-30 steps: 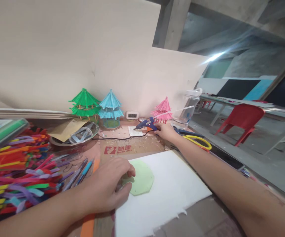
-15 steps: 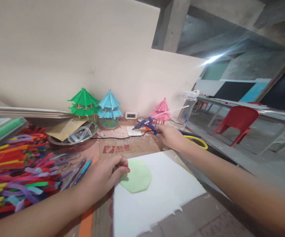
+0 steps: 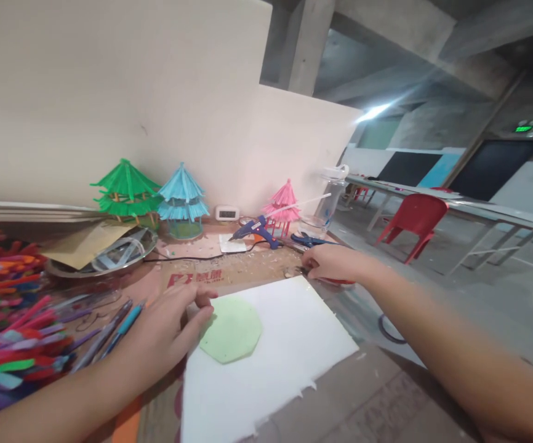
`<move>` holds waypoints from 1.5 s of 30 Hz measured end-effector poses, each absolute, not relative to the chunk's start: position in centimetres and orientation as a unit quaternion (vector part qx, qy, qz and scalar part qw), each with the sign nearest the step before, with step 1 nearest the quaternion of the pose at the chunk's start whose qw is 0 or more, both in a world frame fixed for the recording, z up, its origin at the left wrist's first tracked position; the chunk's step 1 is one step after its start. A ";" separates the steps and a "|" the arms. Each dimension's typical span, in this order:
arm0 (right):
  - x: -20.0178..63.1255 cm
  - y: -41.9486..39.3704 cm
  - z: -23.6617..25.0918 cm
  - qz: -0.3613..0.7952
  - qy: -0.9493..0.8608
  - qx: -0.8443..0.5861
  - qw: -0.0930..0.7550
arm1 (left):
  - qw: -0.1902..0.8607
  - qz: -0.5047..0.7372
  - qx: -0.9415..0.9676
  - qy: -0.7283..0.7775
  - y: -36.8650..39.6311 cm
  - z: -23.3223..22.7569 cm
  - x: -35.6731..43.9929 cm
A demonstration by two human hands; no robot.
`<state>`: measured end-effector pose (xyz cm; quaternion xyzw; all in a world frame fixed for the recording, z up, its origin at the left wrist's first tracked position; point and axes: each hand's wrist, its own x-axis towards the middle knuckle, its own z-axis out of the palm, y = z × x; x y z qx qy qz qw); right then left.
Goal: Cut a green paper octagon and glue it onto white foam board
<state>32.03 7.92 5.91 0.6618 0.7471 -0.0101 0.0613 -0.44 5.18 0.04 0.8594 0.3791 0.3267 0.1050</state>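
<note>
A cluttered craft desk stands against a pale wall. A white foam sheet lies on it, its long axis running away toward the wall, just right of the left hand. A pale green octagon rests on the sheet, touching the left fingers, which are loosely spread and pressing its near-left edge. The right hand lies beyond the sheet's far right corner, fingers curled narrowly; whether it holds anything, I cannot tell. A blue glue gun sits farther off, ahead of the right fingers. Half a second ago that hand was touching the gun's handle; it has since drawn back toward the sheet.
</note>
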 end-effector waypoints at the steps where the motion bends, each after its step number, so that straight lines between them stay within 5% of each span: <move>1: 32.0 7.9 5.6 -0.012 0.749 0.660 0.066 | 0.101 0.323 0.865 0.371 5.1 0.1 -0.4; 6: 32.6 8.5 4.8 -0.024 0.745 0.665 0.040 | 0.111 0.251 0.906 0.322 4.3 0.1 -0.4; 12: 30.1 7.1 4.3 0.001 0.749 0.656 -0.094 | 0.116 0.243 0.911 0.313 4.1 0.0 -0.4; 17: 24.6 2.6 1.5 -0.041 0.900 0.295 -0.319 | 0.125 0.243 0.912 0.306 4.3 -0.1 -0.4; 39: 22.3 1.9 -0.9 0.056 0.936 0.248 -0.245 | 0.133 0.245 0.914 0.295 4.7 -0.5 -0.5; 45: 22.5 1.9 -1.2 0.045 0.921 0.252 -0.293 | 0.130 0.247 0.924 0.260 5.1 -0.5 -0.7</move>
